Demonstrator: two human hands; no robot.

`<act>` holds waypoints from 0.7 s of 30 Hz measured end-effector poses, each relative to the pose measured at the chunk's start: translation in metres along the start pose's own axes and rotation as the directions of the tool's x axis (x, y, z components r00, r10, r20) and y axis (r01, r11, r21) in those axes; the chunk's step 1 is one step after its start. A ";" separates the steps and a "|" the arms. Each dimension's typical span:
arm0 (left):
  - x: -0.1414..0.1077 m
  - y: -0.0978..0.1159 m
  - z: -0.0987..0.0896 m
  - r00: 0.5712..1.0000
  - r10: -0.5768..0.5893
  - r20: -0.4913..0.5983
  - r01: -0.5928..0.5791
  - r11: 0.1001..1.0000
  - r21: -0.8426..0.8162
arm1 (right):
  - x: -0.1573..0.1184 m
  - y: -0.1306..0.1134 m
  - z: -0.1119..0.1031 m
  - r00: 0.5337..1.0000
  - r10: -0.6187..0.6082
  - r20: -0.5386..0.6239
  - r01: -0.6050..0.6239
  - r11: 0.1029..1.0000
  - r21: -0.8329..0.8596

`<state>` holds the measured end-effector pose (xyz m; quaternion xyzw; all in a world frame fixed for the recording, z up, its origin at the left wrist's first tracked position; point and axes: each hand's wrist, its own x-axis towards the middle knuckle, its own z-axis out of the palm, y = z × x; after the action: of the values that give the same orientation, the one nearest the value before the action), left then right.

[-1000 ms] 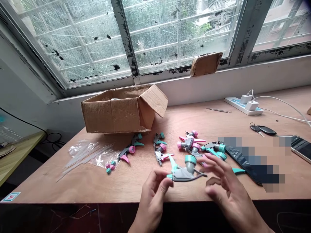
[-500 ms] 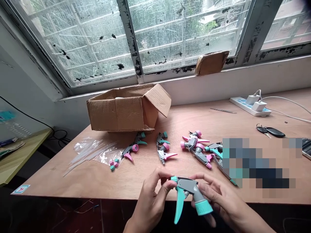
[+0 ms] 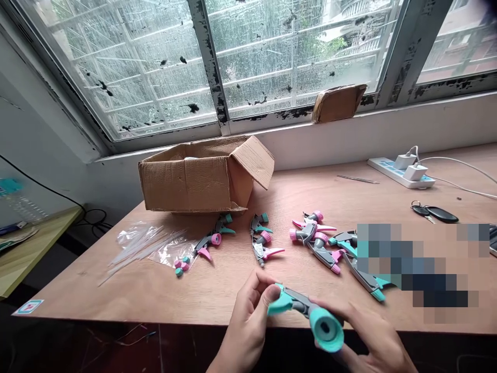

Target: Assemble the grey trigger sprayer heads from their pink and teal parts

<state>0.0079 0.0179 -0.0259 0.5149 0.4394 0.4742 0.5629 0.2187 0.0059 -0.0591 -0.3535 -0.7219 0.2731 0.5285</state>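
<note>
Both hands hold a grey and teal trigger sprayer head (image 3: 298, 303) over the table's front edge. My left hand (image 3: 250, 318) pinches its teal nozzle end between thumb and fingers. Around the collar end is my right hand (image 3: 365, 336), its fingers partly hidden behind the sprayer. The round teal collar (image 3: 326, 330) faces me, showing a dark hole inside. Beyond my hands lie two more sprayer heads (image 3: 260, 246), one with pink parts and one with teal. To the right is a pile of pink and teal sprayer heads (image 3: 324, 248).
An open cardboard box (image 3: 186, 184) stands by the window. Left of centre lie clear plastic tubes (image 3: 135, 254), small caps (image 3: 182, 266) and two sprayer heads (image 3: 207, 246). A power strip (image 3: 402, 172) and keys (image 3: 433, 211) lie on the right. Blurred blocks cover part of the right side.
The sprayer head has turned in my hands. Its trigger now points left and the collar's opening faces me, where before the trigger hung down and the collar showed its side.
</note>
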 end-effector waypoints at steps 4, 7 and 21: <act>-0.011 -0.021 0.012 0.987 0.142 -0.073 -0.136 0.988 0.079 | 0.008 -0.018 0.010 0.777 0.595 0.209 -0.617 0.649 0.446; -0.017 -0.028 0.019 0.927 0.367 -0.081 -0.351 0.923 0.159 | 0.016 -0.016 0.006 0.562 0.710 0.425 -0.799 0.332 0.501; -0.013 0.012 0.014 0.992 0.066 -0.108 -0.060 0.997 0.058 | 0.012 0.010 -0.006 0.980 -0.194 0.033 0.197 0.965 -0.175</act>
<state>0.0183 0.0036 -0.0128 0.5168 0.4661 0.5072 0.5084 0.2243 0.0213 -0.0584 -0.3242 -0.7788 0.1569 0.5135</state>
